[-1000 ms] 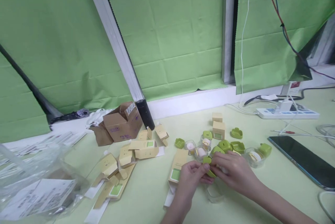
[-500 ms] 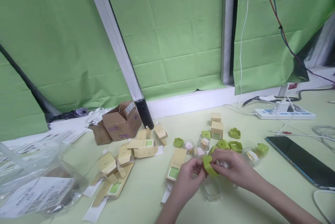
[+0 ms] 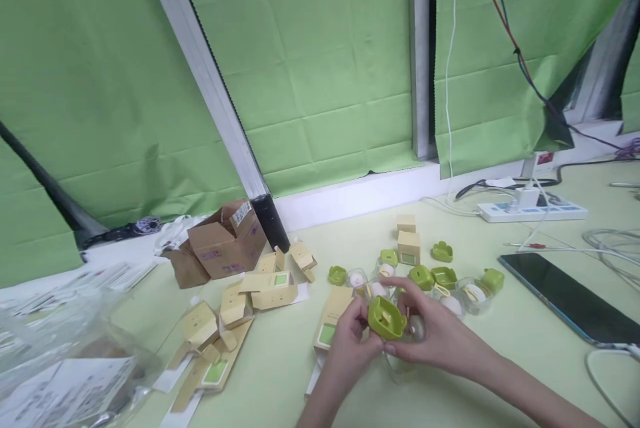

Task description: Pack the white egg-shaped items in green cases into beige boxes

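Note:
My left hand [image 3: 351,343] pinches a small green plastic lid [image 3: 387,319] at its left side, its hollow inside turned up toward me. My right hand [image 3: 443,331] curls around the lid's right side, with the thumb at its lower edge and the index finger raised above it. Beneath the hands, a clear container [image 3: 400,369] lies partly hidden. Just behind are more green lids [image 3: 445,277] and small clear containers with white contents, among them one at the right [image 3: 474,293]. An opened tan carton [image 3: 336,305] lies beside my left hand.
Opened tan cartons [image 3: 270,288] lie to the left, before a brown cardboard box [image 3: 230,245] and a black cylinder [image 3: 270,221]. Two small tan boxes [image 3: 409,247] stand behind. To the right are a dark phone [image 3: 570,298], a power strip [image 3: 533,212] and cables. Clear plastic bags [image 3: 75,361] lie far left.
The green lid has been turned so its hollow inside now faces me. My right hand has opened wider around it, index finger raised. The view has shifted slightly.

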Demonstrator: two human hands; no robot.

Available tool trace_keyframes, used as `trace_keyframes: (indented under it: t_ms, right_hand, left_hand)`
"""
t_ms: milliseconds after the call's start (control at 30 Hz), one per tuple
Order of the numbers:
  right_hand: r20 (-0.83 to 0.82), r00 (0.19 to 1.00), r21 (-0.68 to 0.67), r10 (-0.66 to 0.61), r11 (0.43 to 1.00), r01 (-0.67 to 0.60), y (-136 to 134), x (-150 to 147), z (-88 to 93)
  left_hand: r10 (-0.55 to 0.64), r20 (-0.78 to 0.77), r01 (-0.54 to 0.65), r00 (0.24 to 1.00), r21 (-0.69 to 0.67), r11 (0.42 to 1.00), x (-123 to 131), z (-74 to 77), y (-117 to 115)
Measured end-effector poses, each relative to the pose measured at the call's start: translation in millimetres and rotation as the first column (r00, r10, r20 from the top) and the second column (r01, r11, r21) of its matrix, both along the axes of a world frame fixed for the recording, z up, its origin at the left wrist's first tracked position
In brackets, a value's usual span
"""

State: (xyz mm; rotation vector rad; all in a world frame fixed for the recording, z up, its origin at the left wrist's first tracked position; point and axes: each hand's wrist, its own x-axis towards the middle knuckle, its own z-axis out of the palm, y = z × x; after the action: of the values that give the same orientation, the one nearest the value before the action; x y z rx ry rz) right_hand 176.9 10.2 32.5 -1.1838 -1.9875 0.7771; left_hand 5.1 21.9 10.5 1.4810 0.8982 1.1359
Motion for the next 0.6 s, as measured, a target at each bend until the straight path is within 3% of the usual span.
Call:
trace_keyframes:
  t_ms: [133,300,467,600]
  right_hand:
    - [0.047,0.998,0.165,-0.032,0.986,0.024,-2,2,2.4]
    - [-0.02,0.992,0.389,-0.125,0.913,0.123,-4,-2,-6.5]
    - [-0.036,0.999,0.217,-0.037,0.975,0.044,-4,-3,-2.8]
    - [0.079,0.997,0.133,0.023,0.991,-0.033,-4,1,6.6]
  left_hand:
    - [0.02,0.018,-0.021,1.0,0.045,0.999,-1,2.1,1]
    - [0.04,0.029,-0.041,0.999,0.028,0.999,2,4.1,1]
    - [0.039,0.083,-0.039,0.996,-0.006,0.999,6,5.0,-7]
    - [-0.049,-0.072,0.054,0.996,0.074,0.996,2,5.7,-10]
